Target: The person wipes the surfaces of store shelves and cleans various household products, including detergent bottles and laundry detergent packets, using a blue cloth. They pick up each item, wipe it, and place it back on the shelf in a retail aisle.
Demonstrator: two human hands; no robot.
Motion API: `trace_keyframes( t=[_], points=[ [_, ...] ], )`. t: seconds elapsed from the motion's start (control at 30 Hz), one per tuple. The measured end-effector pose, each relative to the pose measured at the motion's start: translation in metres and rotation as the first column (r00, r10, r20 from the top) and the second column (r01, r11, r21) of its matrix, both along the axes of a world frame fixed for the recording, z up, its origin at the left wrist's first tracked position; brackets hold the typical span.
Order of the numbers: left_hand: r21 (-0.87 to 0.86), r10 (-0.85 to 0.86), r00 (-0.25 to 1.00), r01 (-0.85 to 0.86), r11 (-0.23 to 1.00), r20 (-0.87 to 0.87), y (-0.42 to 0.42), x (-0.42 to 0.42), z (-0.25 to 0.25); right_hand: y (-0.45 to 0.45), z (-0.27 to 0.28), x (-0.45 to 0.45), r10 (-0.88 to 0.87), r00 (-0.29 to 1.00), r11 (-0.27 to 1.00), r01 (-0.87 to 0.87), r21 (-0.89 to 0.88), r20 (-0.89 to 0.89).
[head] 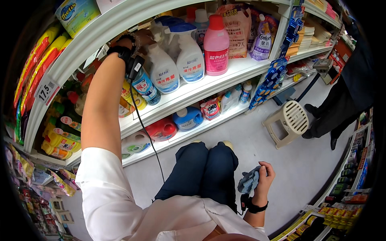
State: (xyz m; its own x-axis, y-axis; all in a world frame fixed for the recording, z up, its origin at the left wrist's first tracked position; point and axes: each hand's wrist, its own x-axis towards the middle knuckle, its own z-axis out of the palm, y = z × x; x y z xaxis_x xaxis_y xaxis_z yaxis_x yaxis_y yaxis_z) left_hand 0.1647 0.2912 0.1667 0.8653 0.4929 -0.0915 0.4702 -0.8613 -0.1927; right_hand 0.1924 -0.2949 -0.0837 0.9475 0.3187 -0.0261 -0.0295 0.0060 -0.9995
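My left hand (144, 37) reaches into the upper shelf, at the neck of white spray bottles; its fingers are partly hidden in shadow, so whether it grips one cannot be told. Just right of it stand a white bottle (164, 72) without a visible trigger head and a white spray bottle with a blue head (190, 57). A blue-labelled dish soap bottle (146, 87) and a yellow bottle (135, 96) are below my left wrist. A pink bottle with a red cap (216, 48) stands farther right. My right hand (265, 177) holds a crumpled blue-grey cloth (249, 180) low, beside my knees.
Detergent jugs (187, 119) line the lower shelf. A beige plastic stool (289, 123) stands on the floor at right, with a person (337, 99) in dark clothes beyond it. Stocked shelves (343, 192) run along the lower right. A black cable (144, 126) hangs from my left wrist.
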Motion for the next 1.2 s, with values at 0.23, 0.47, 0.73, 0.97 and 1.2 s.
trace_keyframes(
  t=[0.23,0.47,0.73,0.97,1.2],
  points=[
    [-0.219,0.082,0.983,-0.044,0.975,0.165,-0.005,0.01,-0.004,-0.002,-0.006,0.004,0.004,1.0,0.999,-0.003,0.038,-0.03],
    [-0.442,0.304,0.922,-0.175,0.88,0.24,-0.022,-0.004,0.028,-0.004,-0.007,0.004,0.006,1.0,1.0,-0.006,0.01,-0.019],
    [-0.227,0.232,0.962,-0.196,0.954,0.146,0.023,-0.019,0.018,-0.002,-0.019,0.008,-0.015,0.998,1.0,0.017,0.024,-0.068],
    [-0.21,0.234,0.965,-0.207,0.956,0.116,0.03,-0.01,0.018,0.005,-0.021,0.011,-0.014,0.99,0.997,0.023,0.067,-0.142],
    [-0.195,0.225,0.968,-0.2,0.96,0.113,0.029,0.0,0.015,0.007,-0.028,0.015,0.006,0.991,0.999,0.001,0.052,-0.135]
  ],
)
